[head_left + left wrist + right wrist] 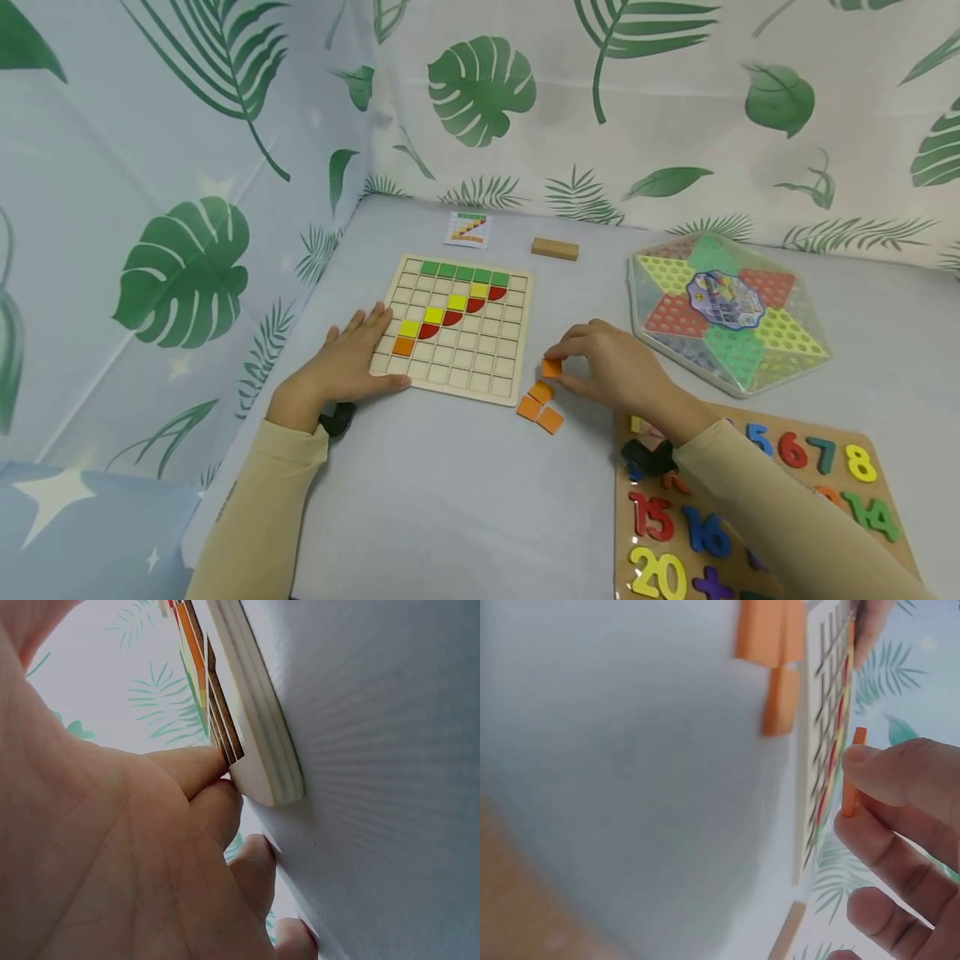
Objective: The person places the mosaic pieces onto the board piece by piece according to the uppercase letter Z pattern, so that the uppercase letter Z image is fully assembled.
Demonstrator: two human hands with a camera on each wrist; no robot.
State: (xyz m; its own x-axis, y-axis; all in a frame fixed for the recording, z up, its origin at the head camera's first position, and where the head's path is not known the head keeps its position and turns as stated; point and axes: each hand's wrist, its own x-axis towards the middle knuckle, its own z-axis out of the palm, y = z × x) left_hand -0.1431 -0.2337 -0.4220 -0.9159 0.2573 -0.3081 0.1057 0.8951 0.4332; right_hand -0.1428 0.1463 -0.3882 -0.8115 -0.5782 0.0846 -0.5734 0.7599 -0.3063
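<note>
A wooden grid board [480,360] lies on the table, with green squares [465,273] along its far row. Yellow squares [433,316] and red quarter-round pieces [452,318] step diagonally across it, and one orange square [403,346] sits at the lower left. My left hand [341,367] rests at the board's left edge, fingers extended, touching its corner. My right hand [618,362] pinches an orange square tile [854,772] between thumb and fingers, just right of the board. Several loose orange tiles [551,420] lie on the table below that hand.
A pattern card [468,230] lies beyond the board, with a small wooden block [555,249] to its right. A hexagonal checkers box [727,312] stands at the right. Nearer is a number puzzle board [750,500], partly beneath my right forearm.
</note>
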